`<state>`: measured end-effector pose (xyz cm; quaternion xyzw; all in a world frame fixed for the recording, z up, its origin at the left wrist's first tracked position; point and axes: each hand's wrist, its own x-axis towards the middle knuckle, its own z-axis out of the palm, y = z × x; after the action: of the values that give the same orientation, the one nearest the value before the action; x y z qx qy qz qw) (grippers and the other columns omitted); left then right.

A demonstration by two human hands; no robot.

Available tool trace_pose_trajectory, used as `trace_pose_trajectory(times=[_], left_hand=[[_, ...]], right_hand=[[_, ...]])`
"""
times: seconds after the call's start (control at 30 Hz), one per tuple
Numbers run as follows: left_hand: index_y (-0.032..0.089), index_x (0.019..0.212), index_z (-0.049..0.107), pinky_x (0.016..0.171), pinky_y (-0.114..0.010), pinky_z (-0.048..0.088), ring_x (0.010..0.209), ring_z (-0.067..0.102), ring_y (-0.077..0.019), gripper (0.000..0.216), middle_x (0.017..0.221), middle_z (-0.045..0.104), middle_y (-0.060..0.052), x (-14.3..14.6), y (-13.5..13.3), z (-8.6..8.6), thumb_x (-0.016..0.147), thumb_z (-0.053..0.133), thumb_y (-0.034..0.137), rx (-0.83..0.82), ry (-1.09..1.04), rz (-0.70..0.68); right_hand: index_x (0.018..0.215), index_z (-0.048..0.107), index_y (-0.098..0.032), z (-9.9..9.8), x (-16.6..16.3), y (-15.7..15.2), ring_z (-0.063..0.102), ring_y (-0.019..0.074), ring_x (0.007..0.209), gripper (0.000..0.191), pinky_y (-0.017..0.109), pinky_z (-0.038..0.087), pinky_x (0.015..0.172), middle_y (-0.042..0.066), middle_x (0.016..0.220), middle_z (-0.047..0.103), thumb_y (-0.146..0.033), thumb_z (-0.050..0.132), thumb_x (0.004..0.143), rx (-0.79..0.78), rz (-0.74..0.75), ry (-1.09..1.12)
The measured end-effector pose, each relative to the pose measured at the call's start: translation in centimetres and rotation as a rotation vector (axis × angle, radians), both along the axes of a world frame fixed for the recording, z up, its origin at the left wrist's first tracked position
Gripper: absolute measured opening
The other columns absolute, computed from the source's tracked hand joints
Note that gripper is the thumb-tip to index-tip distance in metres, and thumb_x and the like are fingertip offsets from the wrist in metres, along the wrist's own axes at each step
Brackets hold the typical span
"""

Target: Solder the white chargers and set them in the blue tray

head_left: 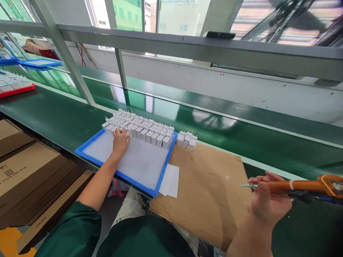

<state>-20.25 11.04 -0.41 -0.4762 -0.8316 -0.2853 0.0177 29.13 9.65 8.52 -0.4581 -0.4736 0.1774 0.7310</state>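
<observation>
At right, orange tool [302, 186] crosswise, tip [245, 185] leftward.

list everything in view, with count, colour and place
Near tray: one, blue rim, centre
Pronged pieces: dozens, white, on near tray and beside it
Tool: one, orange, right
Cardboard sheet: one, brown, right of near tray
Paper: apparently two, white, by near tray
Far trays: at least two, blue, upper left
Red tray: one, red, left edge
Boxes: several, brown, lower left
Benchtop: count unclear, green, across view
Frame: one, grey, above benchtop
Windows: several, bright, behind
Shirt: one, dark green, bottom
Left hand: one, bare, at pieces
Right hand: one, bare, around tool
</observation>
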Motion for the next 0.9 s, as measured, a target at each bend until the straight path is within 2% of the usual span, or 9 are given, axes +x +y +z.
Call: trace_pose_trajectory(times=[0.17,0.2,0.27,0.37,0.47,0.57,0.67,0.8,0.9], left_hand=[[0.01,0.123,0.057,0.099,-0.054,0.045,0.121,0.046,-0.0425,0.038,0.124,0.054,-0.024,3.8,-1.7,2.0,0.09,0.058,0.029,0.053,0.096,-0.042],[0.011,0.122,0.058,0.101,-0.053,0.045,0.12,0.048,-0.0405,0.039,0.122,0.058,-0.022,5.5,-2.4,2.5,0.091,0.059,0.034,0.074,0.092,-0.127],[0.016,0.12,0.061,0.104,-0.049,0.045,0.117,0.053,-0.0348,0.037,0.117,0.066,-0.015,9.6,-4.2,3.1,0.093,0.058,0.042,0.043,0.085,-0.448],[0.02,0.124,0.062,0.112,-0.051,0.039,0.136,0.044,-0.0371,0.045,0.143,0.057,-0.012,15.2,-6.6,3.2,0.086,0.07,0.043,-0.108,0.232,-0.867],[0.014,0.112,0.068,0.116,-0.055,0.031,0.145,0.034,-0.041,0.036,0.15,0.051,-0.018,18.4,-7.1,2.6,0.081,0.075,0.031,-0.228,0.396,-0.997],[0.014,0.097,0.071,0.105,-0.05,0.041,0.129,0.051,-0.0357,0.014,0.121,0.068,-0.018,20.1,-5.8,2.2,0.087,0.062,0.015,-0.266,0.423,-1.04],[0.016,0.096,0.07,0.09,-0.042,0.048,0.108,0.06,-0.0287,0.016,0.104,0.069,-0.014,22.7,-3.9,2.3,0.091,0.055,0.014,-0.262,0.371,-1.115],[0.022,0.114,0.069,0.095,-0.04,0.049,0.118,0.057,-0.0274,0.023,0.126,0.064,-0.011,26.2,-0.9,3.4,0.095,0.059,0.031,-0.211,0.294,-1.245],[0.021,0.134,0.059,0.113,-0.048,0.037,0.139,0.043,-0.0328,0.044,0.148,0.051,-0.014,26.8,3.0,5.1,0.091,0.063,0.033,-0.095,0.275,-1.099]], right_hand=[[0.094,0.07,-0.025,0.0,0.0,-0.3,0.052,0.0149,0.064,0.047,0.042,0.043,0.068,-0.002,0.076,0.05,-0.051,0.088,0.058,0.005,0.089,0.016],[0.095,0.07,-0.024,-0.1,0.1,-0.4,0.052,0.0142,0.065,0.045,0.04,0.043,0.068,-0.002,0.077,0.05,-0.048,0.087,0.061,0.013,0.108,0.013],[0.098,0.07,-0.024,-0.2,0.1,-0.4,0.053,0.0127,0.066,0.041,0.036,0.043,0.068,-0.003,0.078,0.051,-0.046,0.084,0.067,0.033,0.127,-0.005],[0.101,0.068,-0.024,-0.5,0.3,-0.3,0.053,0.0118,0.067,0.04,0.033,0.044,0.068,-0.004,0.079,0.051,-0.048,0.081,0.071,0.042,0.119,-0.037],[0.102,0.066,-0.024,-0.6,0.4,-0.3,0.052,0.0116,0.068,0.042,0.031,0.044,0.067,-0.004,0.078,0.051,-0.048,0.081,0.071,0.034,0.112,-0.055],[0.103,0.066,-0.021,-0.6,0.4,-0.4,0.053,0.0109,0.069,0.044,0.029,0.044,0.067,-0.003,0.081,0.052,-0.047,0.082,0.071,0.037,0.124,-0.058],[0.104,0.066,-0.02,-0.6,0.5,-0.4,0.053,0.0106,0.07,0.045,0.028,0.044,0.067,-0.003,0.083,0.053,-0.047,0.081,0.072,0.037,0.141,-0.053],[0.106,0.065,-0.021,-0.8,0.5,-0.5,0.052,0.0115,0.071,0.049,0.029,0.046,0.068,-0.003,0.08,0.052,-0.05,0.081,0.071,0.006,0.116,-0.054],[0.105,0.063,-0.021,-0.8,0.5,-0.4,0.052,0.0122,0.07,0.051,0.03,0.047,0.068,-0.003,0.078,0.052,-0.054,0.079,0.069,-0.018,0.092,-0.06]])
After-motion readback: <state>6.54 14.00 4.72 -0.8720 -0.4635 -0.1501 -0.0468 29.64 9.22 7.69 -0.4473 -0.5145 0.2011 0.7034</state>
